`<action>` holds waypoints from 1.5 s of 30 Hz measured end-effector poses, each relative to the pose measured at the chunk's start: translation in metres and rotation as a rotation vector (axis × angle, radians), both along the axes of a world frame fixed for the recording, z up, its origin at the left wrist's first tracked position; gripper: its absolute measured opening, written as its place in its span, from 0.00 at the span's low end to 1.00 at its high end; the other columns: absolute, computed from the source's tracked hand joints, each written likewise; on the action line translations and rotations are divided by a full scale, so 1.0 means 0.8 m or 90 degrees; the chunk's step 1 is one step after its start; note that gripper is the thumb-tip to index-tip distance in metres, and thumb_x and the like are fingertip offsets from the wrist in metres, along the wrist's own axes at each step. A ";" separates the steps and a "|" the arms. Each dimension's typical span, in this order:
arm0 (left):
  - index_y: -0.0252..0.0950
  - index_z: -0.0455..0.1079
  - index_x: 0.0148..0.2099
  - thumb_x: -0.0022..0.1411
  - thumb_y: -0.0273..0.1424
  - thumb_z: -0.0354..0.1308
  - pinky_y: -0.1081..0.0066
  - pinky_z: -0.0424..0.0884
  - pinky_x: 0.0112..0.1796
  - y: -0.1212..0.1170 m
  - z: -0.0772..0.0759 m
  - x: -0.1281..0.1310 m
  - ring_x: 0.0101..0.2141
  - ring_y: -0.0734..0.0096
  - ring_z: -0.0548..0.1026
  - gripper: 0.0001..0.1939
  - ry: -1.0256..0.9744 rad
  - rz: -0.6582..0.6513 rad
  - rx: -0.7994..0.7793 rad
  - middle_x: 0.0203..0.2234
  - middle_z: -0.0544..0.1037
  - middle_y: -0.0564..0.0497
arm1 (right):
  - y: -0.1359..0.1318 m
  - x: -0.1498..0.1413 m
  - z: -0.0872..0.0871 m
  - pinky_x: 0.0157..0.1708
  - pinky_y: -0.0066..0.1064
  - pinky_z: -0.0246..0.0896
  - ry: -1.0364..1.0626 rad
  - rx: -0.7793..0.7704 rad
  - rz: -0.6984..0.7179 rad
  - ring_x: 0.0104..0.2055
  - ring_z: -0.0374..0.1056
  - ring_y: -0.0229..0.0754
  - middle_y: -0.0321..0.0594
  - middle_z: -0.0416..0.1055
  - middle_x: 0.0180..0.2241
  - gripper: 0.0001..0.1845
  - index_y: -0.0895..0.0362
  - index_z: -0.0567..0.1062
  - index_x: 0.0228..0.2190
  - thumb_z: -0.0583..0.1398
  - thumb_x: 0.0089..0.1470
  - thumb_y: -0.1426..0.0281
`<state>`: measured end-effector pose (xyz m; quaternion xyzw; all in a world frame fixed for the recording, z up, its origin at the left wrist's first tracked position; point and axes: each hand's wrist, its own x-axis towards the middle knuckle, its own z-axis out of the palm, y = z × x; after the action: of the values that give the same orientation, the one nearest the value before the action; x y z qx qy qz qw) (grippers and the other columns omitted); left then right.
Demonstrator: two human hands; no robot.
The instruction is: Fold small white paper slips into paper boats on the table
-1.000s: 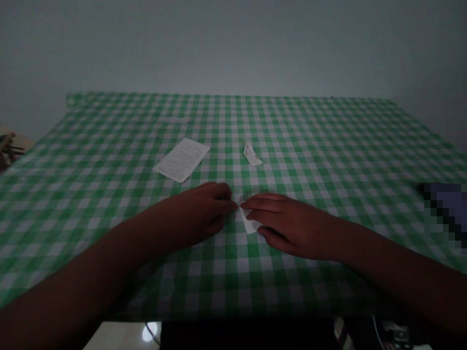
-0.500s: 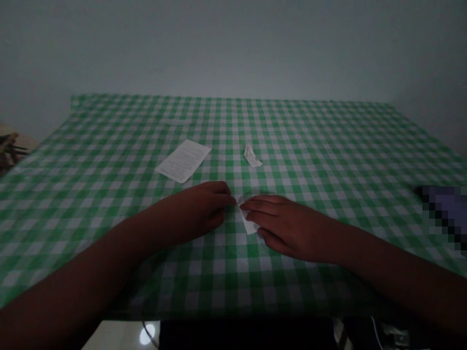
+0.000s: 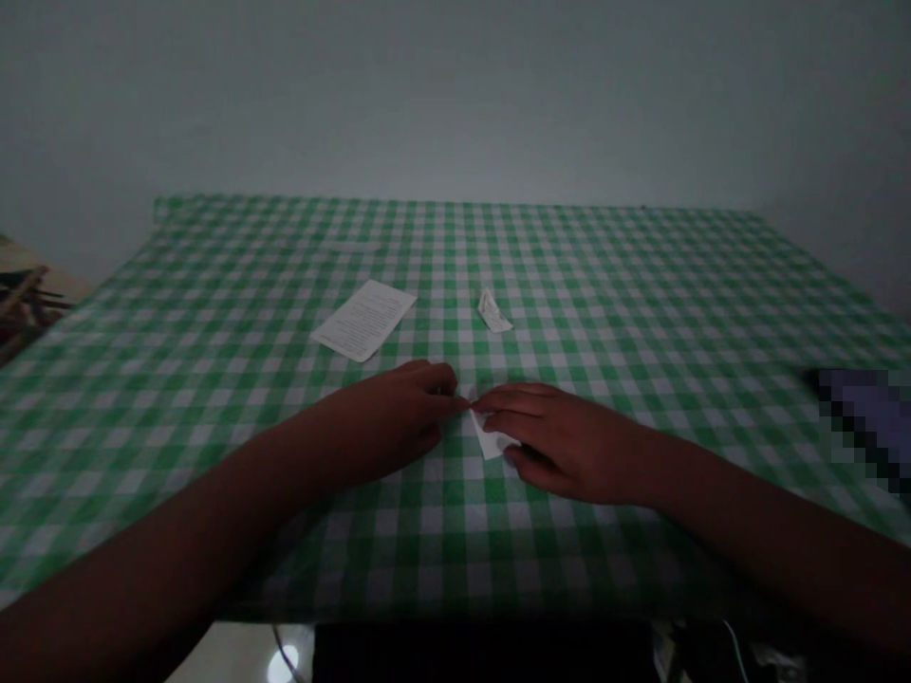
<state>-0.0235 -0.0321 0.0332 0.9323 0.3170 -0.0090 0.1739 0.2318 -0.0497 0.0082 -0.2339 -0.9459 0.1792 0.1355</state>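
A small white piece of paper [image 3: 491, 442] lies on the checked cloth close to me, mostly covered by my right hand [image 3: 562, 438]. That hand rests over it with its fingers stretched out and lying flat, the thumb apart at the near edge. From the other side my left hand [image 3: 409, 410] reaches in with curled fingers, its outstretched fingertip and thumb closed at the paper's left corner. Whether the corner is folded there is too dark and small to see. Farther off lie a printed sheet [image 3: 365, 321] on the left and a small folded, printed paper [image 3: 492, 312].
A green and white checked tablecloth [image 3: 641, 304] covers the table, which reaches to a pale wall [image 3: 455, 95]. A faint whitish strip [image 3: 354, 247] lies toward the back left. At the right edge is a dark, pixelated flat object [image 3: 858, 408]. Cables [image 3: 286, 655] hang below the front edge.
My left hand has moved slightly right, so its fingertip meets the paper's corner by my right fingertips. The right hand stays nearly in place. The view has shifted a little.
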 end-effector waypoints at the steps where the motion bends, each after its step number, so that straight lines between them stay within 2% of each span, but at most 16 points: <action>1: 0.37 0.72 0.55 0.65 0.22 0.52 0.63 0.70 0.49 -0.001 -0.001 -0.001 0.45 0.64 0.71 0.18 0.004 -0.004 0.011 0.46 0.72 0.47 | 0.000 0.000 0.000 0.61 0.46 0.60 -0.001 -0.003 -0.005 0.61 0.62 0.48 0.52 0.68 0.58 0.20 0.61 0.70 0.55 0.56 0.61 0.72; 7: 0.39 0.72 0.56 0.65 0.22 0.53 0.64 0.70 0.50 0.002 0.000 -0.003 0.46 0.65 0.72 0.19 -0.005 0.001 0.007 0.47 0.72 0.48 | 0.001 -0.002 0.001 0.62 0.47 0.58 0.000 0.003 -0.003 0.62 0.61 0.50 0.54 0.68 0.57 0.23 0.63 0.70 0.56 0.58 0.60 0.70; 12: 0.39 0.74 0.52 0.66 0.24 0.53 0.67 0.71 0.47 0.007 0.003 -0.005 0.42 0.70 0.74 0.15 -0.021 0.014 -0.033 0.46 0.73 0.49 | 0.000 -0.004 0.003 0.62 0.47 0.58 -0.001 0.006 -0.006 0.62 0.61 0.50 0.54 0.69 0.57 0.22 0.64 0.70 0.56 0.59 0.60 0.71; 22: 0.39 0.73 0.53 0.65 0.22 0.53 0.64 0.71 0.50 0.004 0.004 -0.003 0.46 0.66 0.73 0.17 -0.015 0.005 -0.015 0.47 0.73 0.48 | 0.001 -0.002 0.000 0.61 0.49 0.59 0.021 -0.003 -0.006 0.62 0.61 0.50 0.54 0.69 0.58 0.24 0.62 0.70 0.57 0.59 0.59 0.72; 34: 0.40 0.73 0.54 0.65 0.22 0.53 0.64 0.71 0.49 0.004 0.004 -0.003 0.46 0.66 0.73 0.18 -0.023 0.006 -0.011 0.47 0.73 0.48 | 0.001 -0.002 0.001 0.63 0.49 0.57 0.000 0.004 0.002 0.63 0.60 0.50 0.53 0.68 0.58 0.25 0.62 0.68 0.58 0.58 0.60 0.72; 41: 0.39 0.75 0.49 0.65 0.22 0.53 0.67 0.71 0.48 0.013 0.007 -0.006 0.43 0.69 0.75 0.15 -0.047 0.016 -0.067 0.46 0.74 0.49 | 0.001 -0.003 0.002 0.64 0.48 0.56 -0.007 0.013 0.005 0.64 0.59 0.50 0.53 0.68 0.58 0.24 0.64 0.69 0.57 0.58 0.60 0.72; 45: 0.41 0.73 0.53 0.64 0.22 0.53 0.67 0.71 0.49 0.014 0.009 -0.006 0.45 0.68 0.75 0.18 -0.057 0.027 -0.072 0.47 0.75 0.50 | 0.001 -0.003 0.003 0.62 0.50 0.58 0.008 0.010 0.006 0.63 0.59 0.51 0.54 0.69 0.58 0.24 0.63 0.69 0.57 0.58 0.60 0.72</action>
<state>-0.0286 -0.0209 0.0400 0.9134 0.3278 0.0185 0.2407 0.2291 -0.0493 0.0108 -0.2272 -0.9477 0.1735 0.1422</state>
